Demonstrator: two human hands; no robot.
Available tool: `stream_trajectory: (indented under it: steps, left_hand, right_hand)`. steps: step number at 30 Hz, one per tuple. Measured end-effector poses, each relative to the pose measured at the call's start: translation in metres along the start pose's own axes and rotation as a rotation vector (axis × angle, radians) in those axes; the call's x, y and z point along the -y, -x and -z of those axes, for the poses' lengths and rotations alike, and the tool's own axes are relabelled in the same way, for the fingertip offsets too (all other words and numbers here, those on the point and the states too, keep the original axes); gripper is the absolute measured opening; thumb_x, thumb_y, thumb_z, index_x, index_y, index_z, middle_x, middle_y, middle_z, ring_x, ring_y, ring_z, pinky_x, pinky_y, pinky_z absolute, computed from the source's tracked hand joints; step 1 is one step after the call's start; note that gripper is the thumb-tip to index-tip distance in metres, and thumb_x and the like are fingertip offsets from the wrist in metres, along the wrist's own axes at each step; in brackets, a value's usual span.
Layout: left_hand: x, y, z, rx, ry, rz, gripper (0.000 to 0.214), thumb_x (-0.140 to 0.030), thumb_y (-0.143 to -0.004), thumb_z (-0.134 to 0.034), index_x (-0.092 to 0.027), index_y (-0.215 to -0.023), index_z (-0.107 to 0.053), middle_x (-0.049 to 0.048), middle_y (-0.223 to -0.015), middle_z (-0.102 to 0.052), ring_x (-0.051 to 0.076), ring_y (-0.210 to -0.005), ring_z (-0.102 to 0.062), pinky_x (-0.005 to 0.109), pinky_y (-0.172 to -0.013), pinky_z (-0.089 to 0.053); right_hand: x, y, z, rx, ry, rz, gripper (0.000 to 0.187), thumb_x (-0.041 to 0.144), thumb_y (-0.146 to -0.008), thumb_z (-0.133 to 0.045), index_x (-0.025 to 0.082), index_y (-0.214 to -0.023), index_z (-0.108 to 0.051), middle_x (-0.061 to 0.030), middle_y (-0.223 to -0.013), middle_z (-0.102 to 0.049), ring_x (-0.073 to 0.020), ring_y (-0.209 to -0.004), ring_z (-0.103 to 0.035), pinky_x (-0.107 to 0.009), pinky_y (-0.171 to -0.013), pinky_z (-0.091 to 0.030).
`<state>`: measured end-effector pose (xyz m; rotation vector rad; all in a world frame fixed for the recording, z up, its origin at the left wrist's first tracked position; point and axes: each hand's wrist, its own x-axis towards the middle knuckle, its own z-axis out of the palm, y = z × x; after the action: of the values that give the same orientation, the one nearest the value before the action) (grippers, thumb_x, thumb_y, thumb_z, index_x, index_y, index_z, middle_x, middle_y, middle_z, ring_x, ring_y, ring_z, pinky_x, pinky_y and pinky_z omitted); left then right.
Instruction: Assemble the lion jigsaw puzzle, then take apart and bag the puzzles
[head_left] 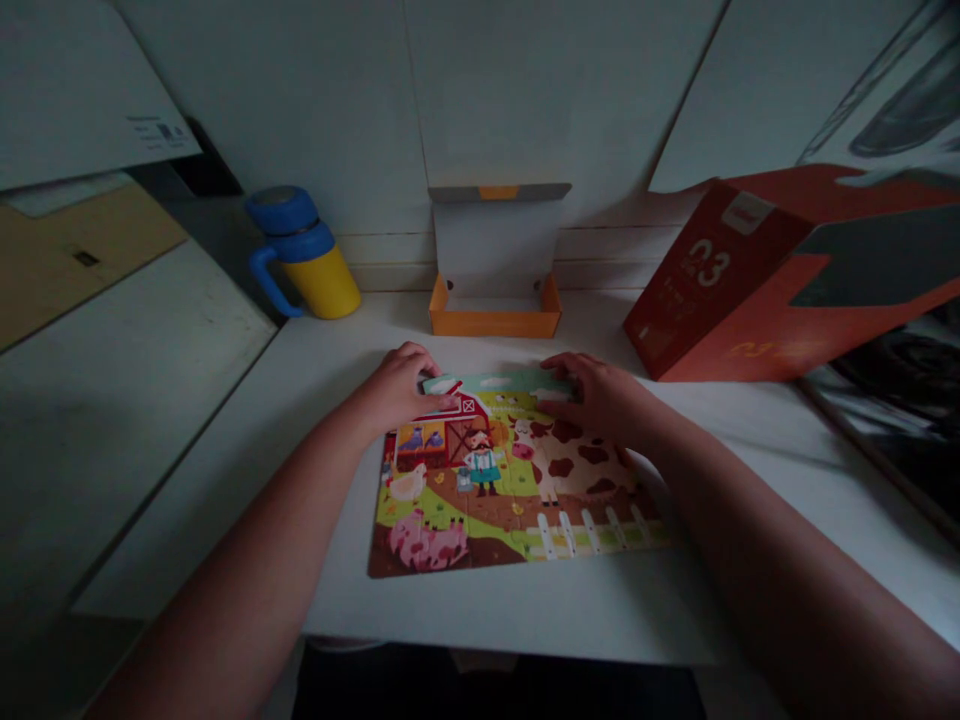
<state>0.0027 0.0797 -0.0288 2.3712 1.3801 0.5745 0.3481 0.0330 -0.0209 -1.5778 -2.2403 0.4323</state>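
A colourful farm jigsaw puzzle lies flat on the white table, showing a red barn, a farmer, a cow, pigs and a white fence. My left hand rests on its top left corner, fingers curled round a pale blue sky piece. My right hand lies on the top right part, fingers bent and pressing down on the pieces there. Both forearms reach in from the bottom of the view.
An open orange box with a grey lid stands against the wall behind the puzzle. A blue and yellow cup sits at the back left. A large red carton lies at the right. The table's front edge is near me.
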Motion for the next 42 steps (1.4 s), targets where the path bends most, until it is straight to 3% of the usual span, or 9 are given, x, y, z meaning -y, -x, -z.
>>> stream_trajectory:
  steps: [5, 11, 21, 25, 30, 36, 42]
  left_hand:
    - [-0.010, 0.011, 0.004, -0.019, -0.026, 0.030, 0.032, -0.043, -0.080, -0.084, -0.022, -0.099, -0.070, 0.0080, -0.112, -0.065, 0.029, -0.109, -0.064, 0.041, -0.100, -0.049]
    - [-0.012, 0.015, 0.010, 0.012, -0.009, 0.047, 0.034, -0.047, -0.080, -0.083, -0.023, -0.100, -0.070, 0.0082, -0.115, -0.064, 0.030, -0.110, -0.065, 0.042, -0.103, -0.050]
    - [-0.012, 0.017, 0.013, 0.122, 0.037, 0.003, 0.042, -0.051, -0.071, -0.089, -0.024, -0.095, -0.068, 0.0056, -0.113, -0.062, 0.029, -0.110, -0.063, 0.038, -0.099, -0.050]
    - [-0.019, 0.019, 0.013, 0.119, 0.069, 0.039, 0.044, -0.046, -0.070, -0.090, -0.024, -0.098, -0.065, 0.0043, -0.107, -0.066, 0.026, -0.096, -0.065, 0.036, -0.084, -0.050]
    - [-0.029, 0.022, 0.014, 0.147, 0.168, 0.153, 0.042, -0.042, -0.069, -0.088, -0.026, -0.096, -0.059, -0.0023, -0.079, -0.064, 0.020, -0.068, -0.058, 0.030, -0.060, -0.038]
    - [-0.027, 0.022, 0.007, 0.113, 0.238, 0.142, 0.028, -0.047, -0.084, -0.074, -0.026, -0.099, -0.063, -0.0027, -0.074, -0.061, 0.018, -0.064, -0.056, 0.030, -0.059, -0.038]
    - [-0.030, 0.018, -0.005, 0.058, 0.187, 0.145, 0.029, -0.050, -0.087, -0.075, -0.026, -0.102, -0.068, 0.0025, -0.090, -0.072, 0.021, -0.076, -0.065, 0.032, -0.066, -0.044]
  right_hand:
    - [0.004, 0.007, -0.002, -0.040, 0.022, 0.030, 0.046, 0.046, -0.091, -0.075, 0.021, -0.130, -0.068, -0.0127, -0.124, -0.071, -0.0268, -0.099, -0.071, -0.039, -0.091, -0.055]
    - [0.000, 0.002, -0.006, -0.043, 0.066, 0.140, 0.052, 0.048, -0.092, -0.075, 0.021, -0.136, -0.065, -0.0145, -0.133, -0.072, -0.0362, -0.121, -0.064, -0.051, -0.108, -0.049]
    - [0.010, 0.007, -0.003, 0.072, -0.010, 0.054, 0.079, 0.057, -0.073, -0.090, 0.020, -0.138, -0.064, -0.0143, -0.120, -0.072, -0.0321, -0.106, -0.069, -0.041, -0.094, -0.053]
    - [0.014, 0.008, -0.004, 0.094, -0.001, 0.058, 0.060, 0.058, -0.078, -0.086, 0.023, -0.123, -0.070, -0.0119, -0.119, -0.071, -0.0303, -0.103, -0.069, -0.039, -0.092, -0.052]
    - [0.017, 0.008, -0.004, 0.043, 0.009, 0.062, 0.032, 0.052, -0.091, -0.075, 0.023, -0.106, -0.072, -0.0087, -0.108, -0.071, -0.0242, -0.090, -0.069, -0.034, -0.083, -0.052]
    - [0.023, 0.009, -0.006, 0.012, 0.049, 0.019, 0.028, 0.050, -0.098, -0.065, 0.023, -0.103, -0.073, -0.0084, -0.102, -0.075, -0.0247, -0.087, -0.070, -0.035, -0.081, -0.051]
    - [0.029, 0.009, -0.008, 0.001, 0.076, -0.040, 0.028, 0.051, -0.097, -0.064, 0.026, -0.105, -0.074, -0.0062, -0.093, -0.079, -0.0246, -0.077, -0.070, -0.034, -0.071, -0.047]
